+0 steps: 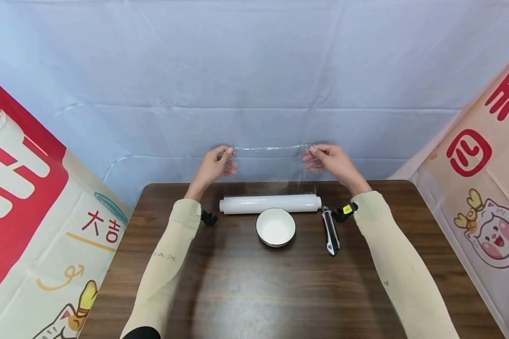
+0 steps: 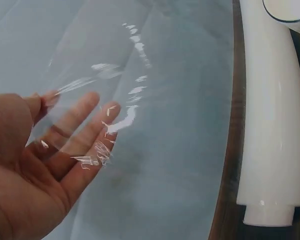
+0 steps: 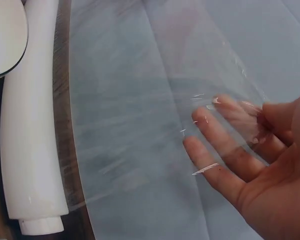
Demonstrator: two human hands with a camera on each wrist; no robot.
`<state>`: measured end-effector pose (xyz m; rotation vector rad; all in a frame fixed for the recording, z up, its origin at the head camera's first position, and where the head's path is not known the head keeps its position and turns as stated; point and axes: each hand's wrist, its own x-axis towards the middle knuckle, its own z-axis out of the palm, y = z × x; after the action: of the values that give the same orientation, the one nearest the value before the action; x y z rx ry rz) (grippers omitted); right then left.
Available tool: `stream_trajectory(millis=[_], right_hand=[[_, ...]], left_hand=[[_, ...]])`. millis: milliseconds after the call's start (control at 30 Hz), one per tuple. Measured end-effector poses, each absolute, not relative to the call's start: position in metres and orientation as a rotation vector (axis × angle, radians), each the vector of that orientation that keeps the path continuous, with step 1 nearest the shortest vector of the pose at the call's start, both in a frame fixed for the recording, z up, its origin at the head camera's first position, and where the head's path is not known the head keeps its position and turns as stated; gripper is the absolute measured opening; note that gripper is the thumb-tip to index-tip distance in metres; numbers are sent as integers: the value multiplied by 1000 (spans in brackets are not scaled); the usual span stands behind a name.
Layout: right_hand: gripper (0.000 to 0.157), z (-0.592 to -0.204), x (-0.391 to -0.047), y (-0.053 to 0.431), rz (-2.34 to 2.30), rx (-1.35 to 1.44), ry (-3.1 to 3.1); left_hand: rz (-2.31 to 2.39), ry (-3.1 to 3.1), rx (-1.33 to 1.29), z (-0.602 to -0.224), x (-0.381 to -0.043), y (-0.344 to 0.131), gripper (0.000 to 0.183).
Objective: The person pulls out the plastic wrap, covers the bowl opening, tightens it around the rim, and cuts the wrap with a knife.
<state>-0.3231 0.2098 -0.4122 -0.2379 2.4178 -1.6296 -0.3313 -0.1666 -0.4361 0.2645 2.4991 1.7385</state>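
Between my two hands a clear sheet of cling film point(image 1: 268, 162) is stretched, running from the white cling film roll point(image 1: 270, 204) up over the table's far edge. My left hand point(image 1: 215, 165) pinches one corner between thumb and index finger, its other fingers spread behind the film in the left wrist view. The opposite corner is pinched by my right hand point(image 1: 328, 161) in the same way. In front of the roll stands a white bowl point(image 1: 275, 227) with a dark rim. A utility knife point(image 1: 330, 230) lies right of the bowl, near the roll's end.
The dark wooden table point(image 1: 254, 292) ends just beyond the roll. Behind it hangs a pale blue cloth point(image 1: 254, 70). Printed banners flank both sides, a red and cream one point(image 1: 80, 202) at left and a cream one point(image 1: 483, 188) at right.
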Motion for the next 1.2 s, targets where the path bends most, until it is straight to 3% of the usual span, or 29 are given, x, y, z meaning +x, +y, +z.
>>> stream_trajectory(millis=[533,867,1200], right_hand=[[47,-386,-341,201,-1856,-242,2476],[43,-391,-336,203,-1815,-295,2475],[50,-400,-326,208,-1804,-311,2514]], left_hand=[[1808,2646,268,-402,-345,-155,36],[1759,2674,384,-409,-338,-163,40],[1770,2633,411,-417,-320,-163,49]])
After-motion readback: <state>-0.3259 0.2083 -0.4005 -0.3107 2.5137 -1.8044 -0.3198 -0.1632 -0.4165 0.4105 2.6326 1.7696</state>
